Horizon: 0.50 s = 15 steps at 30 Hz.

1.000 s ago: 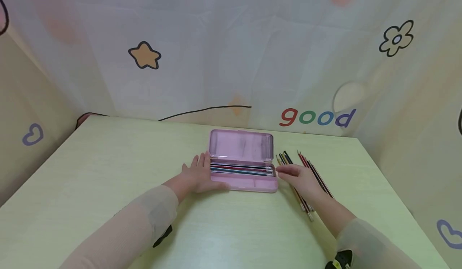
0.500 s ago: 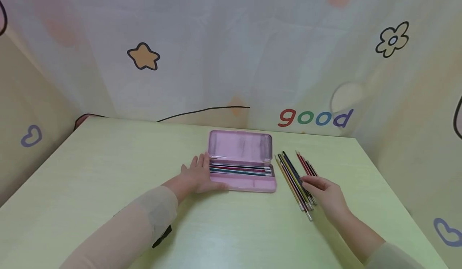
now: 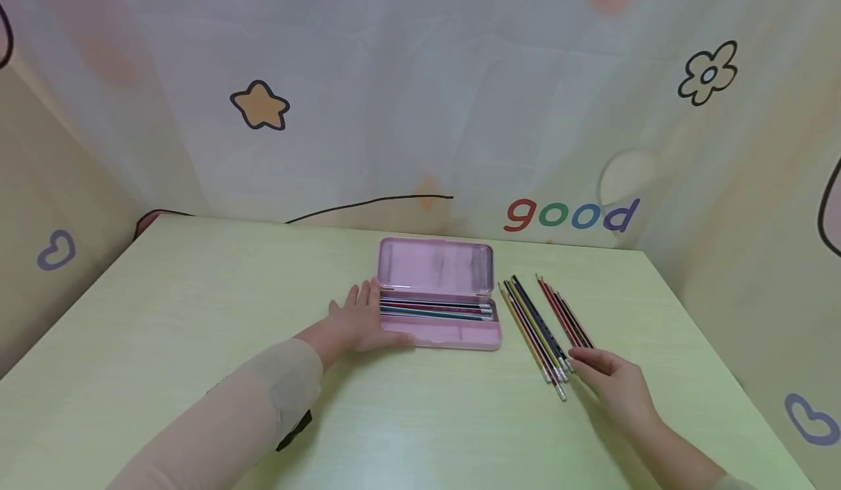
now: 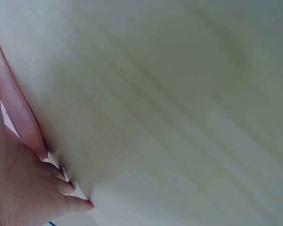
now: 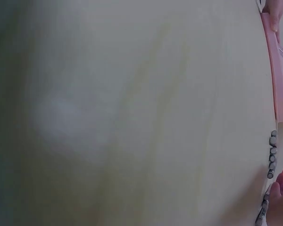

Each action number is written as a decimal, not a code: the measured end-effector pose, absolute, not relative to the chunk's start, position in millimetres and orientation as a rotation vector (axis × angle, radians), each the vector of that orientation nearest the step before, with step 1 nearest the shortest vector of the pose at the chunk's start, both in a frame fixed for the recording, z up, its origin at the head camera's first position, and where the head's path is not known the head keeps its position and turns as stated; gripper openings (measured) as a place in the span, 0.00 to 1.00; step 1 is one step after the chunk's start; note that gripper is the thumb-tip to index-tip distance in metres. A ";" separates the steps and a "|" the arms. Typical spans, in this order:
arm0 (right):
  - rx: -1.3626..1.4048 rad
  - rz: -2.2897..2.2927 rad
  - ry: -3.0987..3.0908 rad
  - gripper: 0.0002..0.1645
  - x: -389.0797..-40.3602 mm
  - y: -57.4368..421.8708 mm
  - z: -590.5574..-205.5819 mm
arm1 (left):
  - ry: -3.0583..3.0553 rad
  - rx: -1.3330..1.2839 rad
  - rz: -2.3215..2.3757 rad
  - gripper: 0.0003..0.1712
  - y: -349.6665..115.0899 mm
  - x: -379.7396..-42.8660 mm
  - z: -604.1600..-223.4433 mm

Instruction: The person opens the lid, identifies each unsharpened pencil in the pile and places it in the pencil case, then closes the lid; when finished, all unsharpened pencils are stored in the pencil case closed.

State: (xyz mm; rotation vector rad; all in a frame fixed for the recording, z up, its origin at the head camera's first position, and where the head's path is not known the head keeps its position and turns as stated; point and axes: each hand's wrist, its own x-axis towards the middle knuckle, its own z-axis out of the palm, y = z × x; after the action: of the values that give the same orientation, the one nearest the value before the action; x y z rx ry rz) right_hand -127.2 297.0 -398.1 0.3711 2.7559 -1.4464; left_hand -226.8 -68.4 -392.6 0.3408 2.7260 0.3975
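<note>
A pink pencil case (image 3: 479,335) lies open on the table, its lid (image 3: 436,265) tilted back and several pencils (image 3: 436,309) lying lengthwise inside. My left hand (image 3: 358,322) rests against the case's left end, fingers straight and spread, thumb along the front edge. In the left wrist view that hand (image 4: 26,188) touches the pink case (image 4: 21,110) at its corner. My right hand (image 3: 614,388) is over the near ends of a red and dark pencil bunch (image 3: 566,315), fingers loosely bent. Between it and the case lies another bunch of pencils (image 3: 535,333), eraser ends toward me.
The pale table (image 3: 230,278) reaches back to a printed cloth backdrop (image 3: 368,110). In the right wrist view, the pencils' eraser ends (image 5: 272,153) line up between the pink case (image 5: 273,70) and my right hand.
My right hand has moved from the case's right end, across the nearer bunch, to the near ends of the right-hand bunch. The left hand has stayed on the case.
</note>
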 end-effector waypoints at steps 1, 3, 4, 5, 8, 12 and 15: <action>0.373 -1.424 2.770 0.24 -126.3 297.6 -399.5 | 2.724 0.342 0.401 0.72 -68.2 -226.7 -392.7; 0.378 -1.398 2.791 0.22 -124.6 298.5 -402.3 | 2.723 0.347 0.404 0.72 -67.8 -226.9 -393.5; 0.380 -1.392 2.797 0.21 -123.8 299.0 -403.6 | 2.724 0.348 0.404 0.72 -67.4 -227.2 -393.8; 0.378 -1.381 2.808 0.21 -123.1 299.4 -404.7 | 2.723 0.349 0.406 0.72 -66.9 -227.3 -394.2; 0.374 -1.338 2.851 0.19 -121.5 300.1 -407.2 | 2.725 0.357 0.408 0.72 -65.5 -227.7 -394.9; 0.358 -1.289 2.923 0.18 -121.2 297.8 -408.7 | 2.730 0.351 0.406 0.73 -65.2 -227.5 -394.5; 0.343 -1.251 2.966 0.18 -121.6 295.9 -409.4 | 2.734 0.340 0.406 0.73 -65.5 -227.6 -395.0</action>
State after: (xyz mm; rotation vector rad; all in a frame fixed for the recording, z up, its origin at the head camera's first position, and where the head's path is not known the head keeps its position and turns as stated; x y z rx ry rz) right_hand -121.6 295.9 -409.4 0.3434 2.9661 -1.2514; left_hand -227.6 -65.5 -395.0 0.3398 2.7339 0.4064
